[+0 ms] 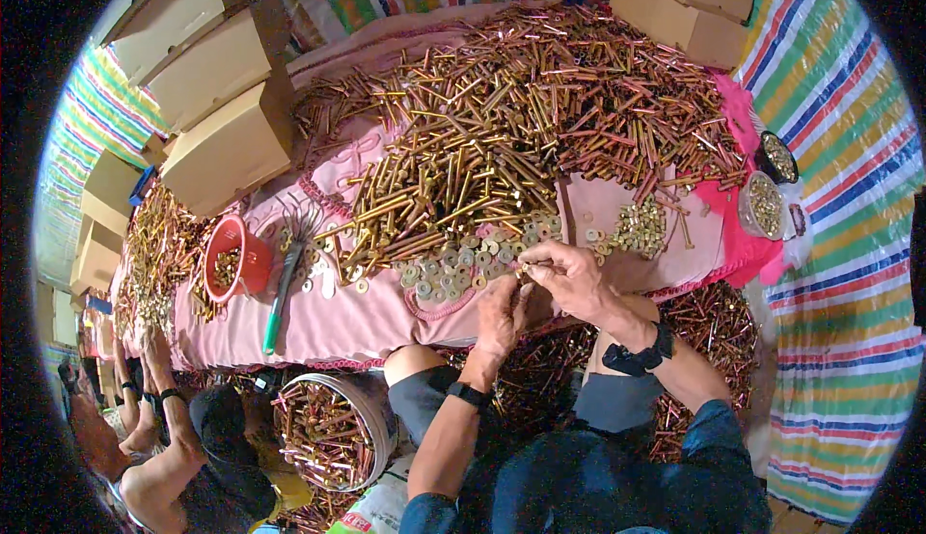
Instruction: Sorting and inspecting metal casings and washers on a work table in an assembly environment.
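- A small metal piece is pinched at the fingertips of the right hand, just above the table's near edge; its exact kind cannot be told at this size.
- The left hand is held just below and beside the right, its fingers curled upward; whether the piece is gripped by it too cannot be told.
- A dark band is worn on each wrist.
- Flat grey washers are spread just left of the hands, on a pink cloth by which the table is covered.
- Small brass-coloured nuts are heaped to the right of the hands.
- Behind these, much of the table is covered by a broad pile of bolts, golden and reddish.
- To the left, a red tub with small metal parts inside is set near a hand rake with a green handle.
- At the right end, small parts are held in a clear bowl and a dark bowl.
- Below the table, a white bucket is filled with bolts.
- Cardboard boxes are stacked at the far left.
- At the lower left, a co-worker's arms are stretched toward another pile of metal parts.
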Demonstrator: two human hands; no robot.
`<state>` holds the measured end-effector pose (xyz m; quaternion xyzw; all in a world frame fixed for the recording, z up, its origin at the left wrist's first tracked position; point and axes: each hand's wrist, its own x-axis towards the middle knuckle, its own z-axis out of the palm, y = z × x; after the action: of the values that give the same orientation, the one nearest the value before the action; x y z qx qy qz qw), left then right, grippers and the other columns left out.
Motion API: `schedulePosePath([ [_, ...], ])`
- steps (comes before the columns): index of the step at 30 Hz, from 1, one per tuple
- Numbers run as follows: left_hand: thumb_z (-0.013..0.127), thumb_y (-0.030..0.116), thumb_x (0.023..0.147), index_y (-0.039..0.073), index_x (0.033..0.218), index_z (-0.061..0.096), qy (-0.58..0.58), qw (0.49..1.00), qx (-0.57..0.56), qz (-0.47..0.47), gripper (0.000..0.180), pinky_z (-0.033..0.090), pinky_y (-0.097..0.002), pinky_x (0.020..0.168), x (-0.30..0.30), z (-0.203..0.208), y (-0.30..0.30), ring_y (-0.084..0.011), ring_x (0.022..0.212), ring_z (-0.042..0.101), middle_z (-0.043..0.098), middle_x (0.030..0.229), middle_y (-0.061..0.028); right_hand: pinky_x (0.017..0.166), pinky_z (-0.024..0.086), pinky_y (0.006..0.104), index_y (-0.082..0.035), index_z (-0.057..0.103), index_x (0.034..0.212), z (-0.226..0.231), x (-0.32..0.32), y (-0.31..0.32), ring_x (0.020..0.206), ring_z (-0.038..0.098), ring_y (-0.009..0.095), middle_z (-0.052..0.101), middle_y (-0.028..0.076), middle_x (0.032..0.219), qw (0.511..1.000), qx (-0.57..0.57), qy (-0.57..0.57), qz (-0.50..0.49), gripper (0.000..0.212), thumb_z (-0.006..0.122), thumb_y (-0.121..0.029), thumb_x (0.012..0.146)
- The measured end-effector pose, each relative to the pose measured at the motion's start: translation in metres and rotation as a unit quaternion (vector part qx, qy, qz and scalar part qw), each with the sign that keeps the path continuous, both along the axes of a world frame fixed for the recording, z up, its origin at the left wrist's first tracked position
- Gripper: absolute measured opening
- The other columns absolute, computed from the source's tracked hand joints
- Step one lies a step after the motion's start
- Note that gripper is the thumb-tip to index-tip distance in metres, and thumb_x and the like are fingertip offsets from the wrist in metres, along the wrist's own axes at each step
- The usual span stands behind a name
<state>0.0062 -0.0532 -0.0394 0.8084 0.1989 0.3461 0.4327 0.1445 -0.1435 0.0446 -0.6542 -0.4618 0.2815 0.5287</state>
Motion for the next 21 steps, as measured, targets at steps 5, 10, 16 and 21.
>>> schedulePosePath([
  [5,0.066,0.01,0.092,0.001,0.09,0.055,0.003,1.0,-0.01,-0.007,0.015,0.044,-0.0443,0.064,-0.003,0.002,0.0,-0.0389,0.071,0.055,0.053,0.077,-0.0184,0.079,0.054,0.0275,0.002,0.068,0.111,-0.009,-0.006,0.001,0.089,0.066,0.012,0.071,0.005,0.099,0.999,0.036,-0.002,-0.002,0.017,0.061,-0.001,0.096],
  [10,0.065,0.007,0.091,0.001,0.09,0.056,-0.006,1.0,-0.026,-0.009,0.011,0.043,-0.045,0.065,-0.004,0.005,-0.001,-0.0398,0.071,0.053,0.052,0.076,-0.0184,0.077,0.055,0.0321,0.0,0.067,0.106,0.002,-0.01,0.005,0.088,0.068,0.022,0.069,0.01,0.096,0.98,0.104,-0.171,0.01,0.015,0.065,-0.001,0.092],
  [16,0.063,0.002,0.087,0.001,0.092,0.056,-0.034,0.999,0.016,-0.023,0.009,0.042,-0.0467,0.067,-0.003,-0.005,0.003,-0.042,0.076,0.053,0.052,0.078,-0.0198,0.075,0.055,0.0347,-0.001,0.067,0.105,0.008,-0.01,0.005,0.087,0.069,0.027,0.069,0.013,0.096,0.977,0.099,-0.19,0.015,0.017,0.071,-0.004,0.088],
  [21,0.063,0.001,0.084,0.001,0.096,0.057,-0.025,0.999,0.038,-0.027,0.013,0.042,-0.0474,0.069,-0.004,-0.005,0.003,-0.0427,0.079,0.053,0.053,0.082,-0.0204,0.072,0.054,0.0343,-0.001,0.069,0.106,0.007,-0.017,0.003,0.083,0.069,0.024,0.07,0.011,0.093,0.987,0.072,-0.125,-0.066,0.023,0.076,-0.01,0.086],
])
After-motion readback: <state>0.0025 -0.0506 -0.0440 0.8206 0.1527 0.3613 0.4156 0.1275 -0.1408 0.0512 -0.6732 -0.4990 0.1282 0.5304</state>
